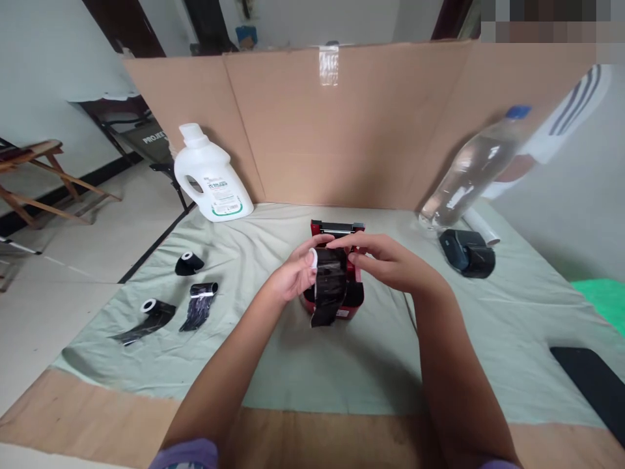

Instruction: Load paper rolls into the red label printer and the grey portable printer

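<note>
In the middle, a roll of glossy black film [330, 280] with a white core is held up, a loose strip hanging from its front. My left hand [300, 267] grips the roll's left end, fingers on the white core. From the other side, my right hand [383, 260] has its fingers over the top and its thumb at the right end; the exact contact is partly hidden. Just behind and below the roll stands a small red and black machine [336, 228], its lid raised, resembling a label printer. The roll and my hands cover much of its inside.
On the left of the green cloth [273, 365] lie three smaller black rolls, one of them a roll with a loose tail [157, 315]. A white jug [212, 176], clear bottle [469, 172] and cardboard panel [342, 137] stand behind. Rightward are a dark device [466, 253] and black phone-like slab [588, 384].
</note>
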The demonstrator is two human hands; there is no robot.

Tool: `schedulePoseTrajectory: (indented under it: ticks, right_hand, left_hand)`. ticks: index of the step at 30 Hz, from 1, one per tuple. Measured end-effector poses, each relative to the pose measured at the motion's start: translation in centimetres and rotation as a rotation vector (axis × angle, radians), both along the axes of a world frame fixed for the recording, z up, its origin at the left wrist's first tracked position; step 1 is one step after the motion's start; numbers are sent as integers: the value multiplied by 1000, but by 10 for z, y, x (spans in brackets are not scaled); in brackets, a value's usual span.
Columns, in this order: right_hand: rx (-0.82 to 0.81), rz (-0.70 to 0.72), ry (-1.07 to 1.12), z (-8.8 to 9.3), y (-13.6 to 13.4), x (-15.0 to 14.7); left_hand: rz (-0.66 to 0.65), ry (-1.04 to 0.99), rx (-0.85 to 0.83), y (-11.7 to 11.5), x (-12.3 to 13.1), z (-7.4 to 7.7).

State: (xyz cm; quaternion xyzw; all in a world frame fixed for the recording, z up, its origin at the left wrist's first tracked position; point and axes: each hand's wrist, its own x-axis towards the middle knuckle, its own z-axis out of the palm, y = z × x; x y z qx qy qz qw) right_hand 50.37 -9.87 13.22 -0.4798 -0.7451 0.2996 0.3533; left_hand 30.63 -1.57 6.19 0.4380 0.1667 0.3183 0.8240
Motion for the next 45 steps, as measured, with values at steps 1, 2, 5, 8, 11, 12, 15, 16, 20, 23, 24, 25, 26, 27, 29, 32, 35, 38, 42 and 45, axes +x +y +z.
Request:
schedulePoseTrajectory:
  ticks: [1, 2, 5, 8, 11, 12, 15, 16, 20, 23, 24, 25, 26, 27, 29, 32, 35, 38, 42, 45]
  right_hand:
    - [-19, 8, -15, 1, 0, 2]
    - [-23, 28, -40, 2, 0, 2]
    - [-7, 116, -111, 3, 2, -4]
    - [-1, 39, -171, -2, 5, -9]
    - [-65, -93, -268, -14, 12, -12]
    - [-94, -123, -299, -19, 14, -13]
    - [-154, -227, -425, -34, 23, -21]
    - [-158, -259, -484, -39, 26, -24]
    - [-102, -295, -709, -55, 38, -33]
    - [-49, -304, -806, -66, 45, -34]
    - [-40, -306, -820, -68, 47, -34]
    - [-34, -304, -824, -70, 49, -34]
    - [-33, -300, -816, -71, 50, -34]
    - [-36, -293, -799, -71, 50, -33]
    - [-50, -262, -732, -65, 48, -29]
    - [-158, -146, -530, -46, 39, -15]
    - [-209, -226, -348, -28, 27, 6]
    - [-38, -570, -238, -28, 27, 22]
    - [59, -660, -58, -48, 41, 27]
    - [48, -590, 75, -61, 44, 24]
  left_hand:
    - [-24, 47, 26, 0, 0, 2]
    - [-53, 84, 41, 0, 0, 3]
    - [-122, 149, 46, 1, -2, 10]
    - [-27, 299, 49, 5, -11, 22]
    - [185, 462, 164, 11, -27, 37]
    - [220, 505, 225, 13, -33, 40]
    - [174, 623, 424, 13, -47, 47]
    - [147, 650, 497, 12, -49, 49]
    - [4, 755, 837, -1, -52, 55]
    - [-169, 844, 1045, -15, -49, 57]
    - [-217, 851, 1097, -20, -47, 57]
    - [-250, 851, 1141, -25, -45, 56]
    - [-262, 852, 1184, -30, -41, 55]
    - [-249, 860, 1231, -34, -38, 53]
    - [-188, 911, 1333, -42, -31, 51]
    - [-139, 1043, 1430, -51, -22, 52]
    - [-157, 1164, 1462, -58, -18, 57]
    - [-162, 1214, 1494, -65, -15, 61]
    - [-183, 1250, 1551, -71, -10, 64]
    - [-210, 1288, 1601, -74, -8, 65]
